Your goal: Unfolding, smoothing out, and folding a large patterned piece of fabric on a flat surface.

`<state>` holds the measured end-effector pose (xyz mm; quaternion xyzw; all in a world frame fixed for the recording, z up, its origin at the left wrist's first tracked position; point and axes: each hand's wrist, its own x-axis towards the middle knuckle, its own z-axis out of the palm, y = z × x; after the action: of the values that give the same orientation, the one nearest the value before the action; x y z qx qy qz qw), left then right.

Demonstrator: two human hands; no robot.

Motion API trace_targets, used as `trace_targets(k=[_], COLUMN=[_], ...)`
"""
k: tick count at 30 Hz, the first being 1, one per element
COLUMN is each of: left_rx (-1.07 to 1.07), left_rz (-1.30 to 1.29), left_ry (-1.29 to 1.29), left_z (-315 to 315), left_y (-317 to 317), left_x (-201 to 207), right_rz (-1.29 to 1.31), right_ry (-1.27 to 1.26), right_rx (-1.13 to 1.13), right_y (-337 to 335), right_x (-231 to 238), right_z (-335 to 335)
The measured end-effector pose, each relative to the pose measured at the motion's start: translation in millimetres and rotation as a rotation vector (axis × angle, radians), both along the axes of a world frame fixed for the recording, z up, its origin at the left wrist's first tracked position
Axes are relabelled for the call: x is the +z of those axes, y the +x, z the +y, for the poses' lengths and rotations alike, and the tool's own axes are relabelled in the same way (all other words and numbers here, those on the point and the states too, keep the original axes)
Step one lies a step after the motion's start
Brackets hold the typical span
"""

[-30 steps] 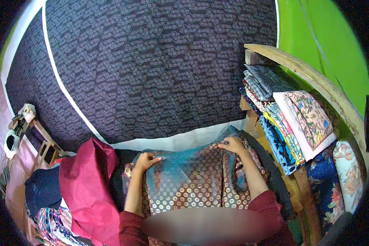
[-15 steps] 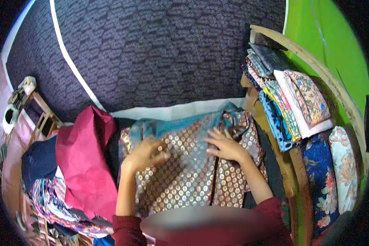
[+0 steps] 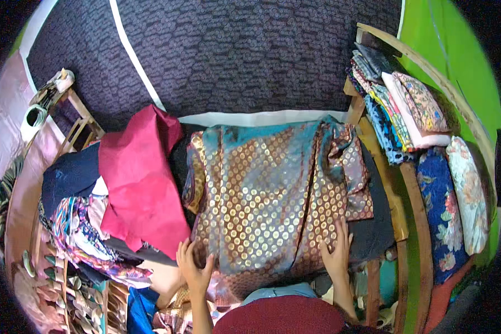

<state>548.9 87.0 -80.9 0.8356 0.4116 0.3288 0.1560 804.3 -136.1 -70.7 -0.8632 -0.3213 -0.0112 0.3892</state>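
A shiny brown brocade garment (image 3: 261, 206) with gold dots and a teal far edge lies spread in front of me, with a sleeve-like part folded over at its right. Creases run lengthwise through the cloth. My left hand (image 3: 193, 271) rests at its near left edge, thumb and fingers apart. At the near right edge lies my right hand (image 3: 335, 253), its fingers stretched out on the cloth. Neither hand appears to grip anything. The near end of the garment drops toward my lap, where my maroon top hides part of it.
A crimson cloth (image 3: 142, 189) lies left of the garment, over dark and multicoloured clothes. Folded fabrics (image 3: 395, 106) are stacked at the right, near a blue floral roll (image 3: 440, 211) and a white floral roll (image 3: 466, 195). Wooden rails (image 3: 414, 245) run along the right side.
Both hands have moved from the middle of the garment back to its near edge, left and right. The view has shifted, and the cloth looks flatter.
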Motion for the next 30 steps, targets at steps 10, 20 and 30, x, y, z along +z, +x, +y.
trace_targets(k=[10,20,30], left_rx=[0.223,-0.263,-0.489], left_rz=[-0.479,0.174,-0.540], left_ry=[-0.289,-0.774,-0.964], left_z=[-36.8,-40.9,-23.8], left_y=[-46.8,-42.9,-57.7], left_x=[-115.4,-127.8,-22.2], right_rz=[0.030,0.826,0.617], right_ry=[0.428,0.585,0.539], right_rx=[-0.222,-0.131,-0.078], right_y=[-98.5,-102.6,-97.1], right_x=[-76.3,-122.1,-50.7], right_z=[-11.8,-8.9,-75.4])
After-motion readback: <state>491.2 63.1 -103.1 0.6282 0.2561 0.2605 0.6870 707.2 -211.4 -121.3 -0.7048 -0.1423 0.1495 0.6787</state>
